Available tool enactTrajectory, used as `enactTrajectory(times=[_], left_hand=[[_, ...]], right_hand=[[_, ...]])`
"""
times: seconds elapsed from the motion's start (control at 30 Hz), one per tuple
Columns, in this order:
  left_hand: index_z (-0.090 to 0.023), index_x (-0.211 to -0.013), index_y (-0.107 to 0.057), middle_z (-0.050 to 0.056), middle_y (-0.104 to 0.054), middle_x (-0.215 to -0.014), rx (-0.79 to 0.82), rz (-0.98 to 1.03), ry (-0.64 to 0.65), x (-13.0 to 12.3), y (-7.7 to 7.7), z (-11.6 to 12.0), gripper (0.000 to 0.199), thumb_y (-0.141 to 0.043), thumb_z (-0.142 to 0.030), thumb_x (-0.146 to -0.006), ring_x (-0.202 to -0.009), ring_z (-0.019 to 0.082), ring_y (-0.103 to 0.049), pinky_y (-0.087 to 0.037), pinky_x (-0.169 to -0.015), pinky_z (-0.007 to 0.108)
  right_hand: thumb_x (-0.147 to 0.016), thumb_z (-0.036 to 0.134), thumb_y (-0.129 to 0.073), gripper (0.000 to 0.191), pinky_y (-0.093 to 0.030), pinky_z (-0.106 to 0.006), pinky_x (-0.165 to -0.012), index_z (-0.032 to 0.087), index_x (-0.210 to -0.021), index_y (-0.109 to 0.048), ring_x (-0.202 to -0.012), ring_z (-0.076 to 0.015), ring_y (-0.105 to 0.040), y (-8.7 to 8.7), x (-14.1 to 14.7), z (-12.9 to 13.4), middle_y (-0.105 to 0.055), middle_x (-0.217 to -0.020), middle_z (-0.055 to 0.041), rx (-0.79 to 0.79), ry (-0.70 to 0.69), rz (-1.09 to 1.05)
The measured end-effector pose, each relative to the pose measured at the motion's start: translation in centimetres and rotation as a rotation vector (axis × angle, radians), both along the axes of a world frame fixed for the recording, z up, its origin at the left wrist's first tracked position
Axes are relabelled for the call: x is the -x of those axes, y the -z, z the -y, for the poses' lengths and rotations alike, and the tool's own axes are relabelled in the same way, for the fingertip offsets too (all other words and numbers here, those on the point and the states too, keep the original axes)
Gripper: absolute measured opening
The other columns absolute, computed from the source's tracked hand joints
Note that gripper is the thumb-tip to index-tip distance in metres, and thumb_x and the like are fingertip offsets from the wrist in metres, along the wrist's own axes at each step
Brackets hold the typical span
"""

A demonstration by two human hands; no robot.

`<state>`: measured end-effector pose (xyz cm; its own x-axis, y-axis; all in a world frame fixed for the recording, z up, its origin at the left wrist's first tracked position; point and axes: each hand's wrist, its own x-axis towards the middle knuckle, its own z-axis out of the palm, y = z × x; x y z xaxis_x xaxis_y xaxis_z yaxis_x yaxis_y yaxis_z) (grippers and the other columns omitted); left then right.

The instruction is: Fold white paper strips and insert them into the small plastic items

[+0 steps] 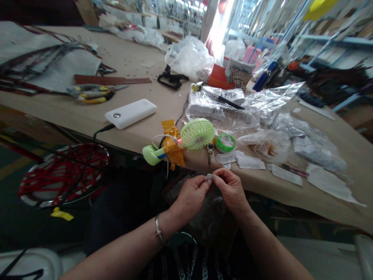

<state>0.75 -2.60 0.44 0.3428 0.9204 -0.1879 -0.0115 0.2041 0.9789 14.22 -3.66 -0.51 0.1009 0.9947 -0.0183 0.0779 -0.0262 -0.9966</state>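
Note:
My left hand (192, 196) and my right hand (231, 189) meet just in front of the table edge, thumbs and fingers pinched on a small white piece (209, 177) between them. Right above the fingertips, a thin metal tip (210, 155) points down from the table edge. A green round container (225, 142) sits beside it. White printed labels (250, 162) lie to the right of that. To the left, a light green fan (197, 134) is fixed to the edge with orange tape (174, 151).
A white power bank (131, 113), pliers (93, 94) and a brown strip (112, 80) lie on the table (140, 70) at the left. Clear plastic bags (271, 101) cover the right. A red-laced round frame (64, 173) stands below left.

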Motion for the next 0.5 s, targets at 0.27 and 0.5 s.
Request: enactTrajectory(times=[0.27,0.5], left_hand=[[-0.017,-0.078,-0.066,0.001,-0.064,-0.071,-0.324,-0.192,-0.073,0.7,-0.1,-1.2,0.017,-0.05,-0.022,-0.082,-0.066,0.012,-0.056,-0.039,-0.063,0.02],[-0.015,-0.073,-0.062,-0.001,-0.06,-0.066,-0.401,-0.287,-0.082,0.7,0.2,-1.9,0.019,-0.047,-0.022,-0.084,-0.061,0.01,-0.052,-0.038,-0.058,0.02]], right_hand=[[-0.075,0.026,-0.057,0.01,-0.038,-0.02,-0.056,0.017,-0.071,-0.056,-0.059,-0.0091,-0.045,-0.4,0.7,-0.9,-0.05,-0.062,0.0036,-0.112,0.061,0.203],[-0.076,0.026,-0.056,0.011,-0.037,-0.02,-0.054,0.017,-0.07,-0.055,-0.057,-0.0089,-0.044,-0.2,0.6,-1.1,-0.049,-0.061,0.0045,-0.126,0.082,0.236]])
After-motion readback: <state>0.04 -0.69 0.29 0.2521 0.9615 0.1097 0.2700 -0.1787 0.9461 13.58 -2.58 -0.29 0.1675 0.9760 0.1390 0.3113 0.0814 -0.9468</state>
